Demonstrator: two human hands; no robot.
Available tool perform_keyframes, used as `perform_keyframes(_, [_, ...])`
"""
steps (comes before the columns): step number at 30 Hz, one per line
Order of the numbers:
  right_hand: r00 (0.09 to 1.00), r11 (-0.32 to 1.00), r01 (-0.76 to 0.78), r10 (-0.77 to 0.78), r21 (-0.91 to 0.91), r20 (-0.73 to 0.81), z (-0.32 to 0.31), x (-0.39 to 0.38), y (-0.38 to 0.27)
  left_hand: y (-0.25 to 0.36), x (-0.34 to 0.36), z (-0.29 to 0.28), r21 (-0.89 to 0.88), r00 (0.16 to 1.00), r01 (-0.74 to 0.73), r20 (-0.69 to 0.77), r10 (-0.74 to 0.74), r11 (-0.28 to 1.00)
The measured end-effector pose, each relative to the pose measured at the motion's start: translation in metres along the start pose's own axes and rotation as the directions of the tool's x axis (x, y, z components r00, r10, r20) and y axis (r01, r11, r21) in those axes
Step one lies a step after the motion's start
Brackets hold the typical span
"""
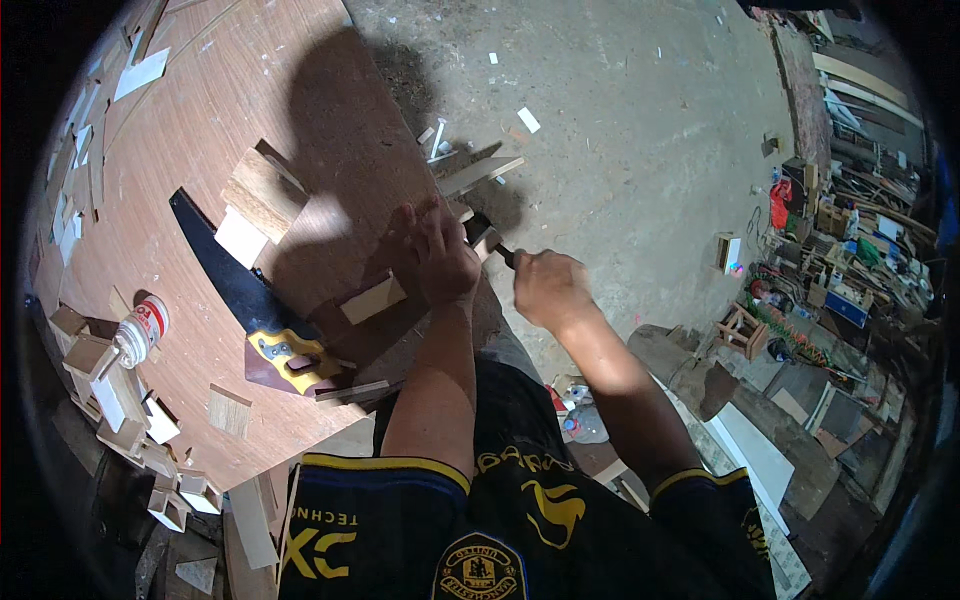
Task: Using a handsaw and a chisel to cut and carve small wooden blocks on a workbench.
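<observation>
1. Wood offcut point(484, 240): a small pale block at the right edge of the plywood sheet point(230, 130), just where the board ends above the concrete floor point(640, 110). It is mostly hidden behind the fingers.
2. Left hand point(442, 255) lies over the block, fingers pressed down and curled around it, pinning it against the sheet's edge.
3. Right hand point(545, 288) is closed in a fist around a dark handle point(506, 256), of a chisel or similar tool; its tip at the block is too hidden to tell.
4. Handling, as I judge it: the block looks light, stiff and dry, not slippery, but small enough to skid or split near its ends under a tool. Best held by its long sides, fingers kept behind the tool's line.
5. Handsaw point(235, 290), black blade and yellow handle, lies toward the sheet's near edge, beside a flat strip point(372, 299) near the left wrist.
6. Glue bottle point(140, 333) lies at the left edge, among small box-like wooden pieces point(105, 370).
</observation>
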State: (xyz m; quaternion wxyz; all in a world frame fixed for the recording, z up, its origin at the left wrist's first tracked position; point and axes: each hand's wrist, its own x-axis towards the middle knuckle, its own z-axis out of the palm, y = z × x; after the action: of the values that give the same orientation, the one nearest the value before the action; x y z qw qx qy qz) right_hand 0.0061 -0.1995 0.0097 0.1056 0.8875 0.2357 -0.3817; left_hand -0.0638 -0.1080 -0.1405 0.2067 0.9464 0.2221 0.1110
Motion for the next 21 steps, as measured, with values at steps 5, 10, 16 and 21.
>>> perform_keyframes(5, [0.998,0.999,0.004,-0.006,-0.035,-0.067,-0.001,-0.002,0.001,0.005,0.002,0.005,-0.066,0.999,0.029,0.023,-0.028,0.997])
perform_keyframes(10, [0.993,0.998,0.038,-0.043,-0.042,-0.108,0.012,0.016,-0.003,-0.007,-0.007,0.018,0.027,1.000,-0.016,-0.001,0.016,1.000])
perform_keyframes(16, [0.998,0.999,0.026,-0.025,0.022,-0.056,-0.009,0.004,0.006,0.006,0.007,0.000,-0.005,1.000,0.005,0.020,-0.005,1.000])
perform_keyframes(21, [0.999,0.998,-0.053,0.053,0.019,0.009,-0.006,0.015,0.002,0.002,0.001,0.003,0.075,1.000,-0.022,-0.003,0.022,0.997])
